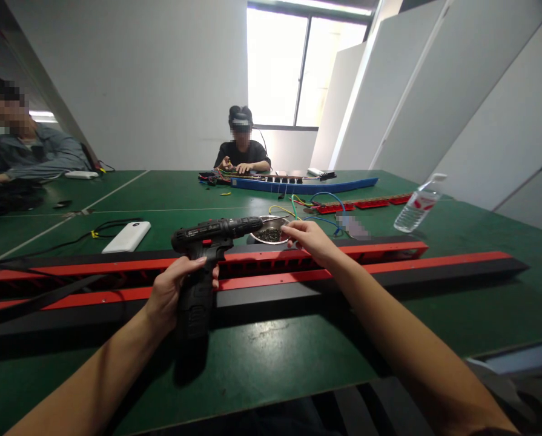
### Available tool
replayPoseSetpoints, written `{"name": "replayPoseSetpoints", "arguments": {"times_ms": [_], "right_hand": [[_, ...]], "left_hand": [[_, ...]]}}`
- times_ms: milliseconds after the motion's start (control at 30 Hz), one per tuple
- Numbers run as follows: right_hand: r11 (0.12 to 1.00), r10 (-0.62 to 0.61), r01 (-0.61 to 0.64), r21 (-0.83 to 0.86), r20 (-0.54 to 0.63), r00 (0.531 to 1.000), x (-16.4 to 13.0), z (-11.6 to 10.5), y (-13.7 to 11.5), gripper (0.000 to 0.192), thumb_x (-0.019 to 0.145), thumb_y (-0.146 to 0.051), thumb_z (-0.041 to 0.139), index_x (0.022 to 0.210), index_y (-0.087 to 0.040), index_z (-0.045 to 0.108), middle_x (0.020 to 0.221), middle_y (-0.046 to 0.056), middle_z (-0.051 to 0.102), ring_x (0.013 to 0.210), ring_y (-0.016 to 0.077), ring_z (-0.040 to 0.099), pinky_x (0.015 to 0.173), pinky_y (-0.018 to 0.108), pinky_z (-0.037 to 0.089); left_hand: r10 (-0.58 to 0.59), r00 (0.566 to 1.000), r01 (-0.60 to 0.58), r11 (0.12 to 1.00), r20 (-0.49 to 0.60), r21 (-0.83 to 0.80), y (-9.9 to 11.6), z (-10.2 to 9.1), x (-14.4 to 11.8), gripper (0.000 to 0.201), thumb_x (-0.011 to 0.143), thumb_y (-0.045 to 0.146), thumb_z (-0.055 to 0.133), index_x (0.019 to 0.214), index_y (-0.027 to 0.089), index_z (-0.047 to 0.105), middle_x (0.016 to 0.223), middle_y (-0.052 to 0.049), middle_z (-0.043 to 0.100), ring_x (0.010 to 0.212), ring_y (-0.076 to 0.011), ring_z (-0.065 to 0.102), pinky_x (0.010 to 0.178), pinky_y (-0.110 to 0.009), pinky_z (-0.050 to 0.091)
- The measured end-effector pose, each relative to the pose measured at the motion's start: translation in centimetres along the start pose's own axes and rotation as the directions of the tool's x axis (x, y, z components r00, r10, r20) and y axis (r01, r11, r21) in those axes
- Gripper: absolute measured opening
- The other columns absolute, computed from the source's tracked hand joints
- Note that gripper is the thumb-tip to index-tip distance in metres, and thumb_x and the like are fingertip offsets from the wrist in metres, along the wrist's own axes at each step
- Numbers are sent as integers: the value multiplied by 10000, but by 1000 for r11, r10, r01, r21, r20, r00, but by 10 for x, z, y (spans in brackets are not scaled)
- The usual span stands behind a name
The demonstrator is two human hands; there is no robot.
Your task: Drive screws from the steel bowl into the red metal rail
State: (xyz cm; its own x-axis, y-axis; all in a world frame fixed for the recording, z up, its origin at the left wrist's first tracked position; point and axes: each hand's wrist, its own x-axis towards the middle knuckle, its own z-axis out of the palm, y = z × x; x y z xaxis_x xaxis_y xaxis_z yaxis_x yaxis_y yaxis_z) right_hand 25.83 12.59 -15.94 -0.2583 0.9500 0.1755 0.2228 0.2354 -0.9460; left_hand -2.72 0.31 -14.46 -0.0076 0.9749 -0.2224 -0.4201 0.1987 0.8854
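My left hand [173, 289] grips the handle of a black cordless drill [207, 254], whose bit points right toward a small metal bowl of dark screws [269, 232]. My right hand [310, 239] reaches over the long red and black rails [389, 261] to the bowl's near rim, fingertips pinched together at the drill's tip. Whether a screw sits between those fingers is too small to tell.
A white power bank [126, 237] with a black cable lies left of the drill. A clear water bottle [416, 208] stands tilted at the right. Coloured wires [316, 206], more red strips and a blue rail [304, 185] lie farther back. Two other people sit at the green table [271, 357].
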Motion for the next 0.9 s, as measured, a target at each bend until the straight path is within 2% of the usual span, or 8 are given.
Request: {"name": "replayPoseSetpoints", "arguments": {"times_ms": [167,333,500,733,900], "right_hand": [[976,66,-63,207,-5,998,-15,-2,7,293,746,-435,807,844,-167,744,834,48,719,603,103,559,503,224,391],[903,109,-72,423,-65,992,-17,-6,16,295,703,-378,846,873,-154,756,846,56,720,584,85,529,486,216,395],[867,139,-73,493,-99,985,-18,-7,20,327,671,-396,857,850,-151,734,840,55,716,584,86,522,455,210,344],[813,204,-97,575,-126,971,-19,-9,17,315,698,-398,841,740,-201,599,656,-30,565,580,103,494,521,226,407],[776,279,-176,606,-80,957,-19,-9,13,263,736,-370,754,732,-221,537,646,-23,563,564,122,517,552,254,431]], "left_hand": [[31,999,-33,998,35,54,-1,-1,-2,160,724,201,763,824,100,688,758,-92,747,633,-200,707,621,-273,605],[41,998,-45,996,49,79,-3,-3,-3,218,717,209,794,880,98,701,786,-90,763,623,-192,713,596,-257,596],[24,999,-27,988,21,151,-5,-2,-3,267,670,233,827,859,99,693,758,-95,763,616,-196,711,600,-270,600],[-18,999,12,987,39,161,-4,0,-3,280,656,239,829,853,93,695,715,-80,745,580,-190,700,568,-261,587],[-11,1000,10,989,3,145,-5,1,-4,240,655,217,816,836,113,696,718,-65,747,585,-189,704,579,-264,592]]}}
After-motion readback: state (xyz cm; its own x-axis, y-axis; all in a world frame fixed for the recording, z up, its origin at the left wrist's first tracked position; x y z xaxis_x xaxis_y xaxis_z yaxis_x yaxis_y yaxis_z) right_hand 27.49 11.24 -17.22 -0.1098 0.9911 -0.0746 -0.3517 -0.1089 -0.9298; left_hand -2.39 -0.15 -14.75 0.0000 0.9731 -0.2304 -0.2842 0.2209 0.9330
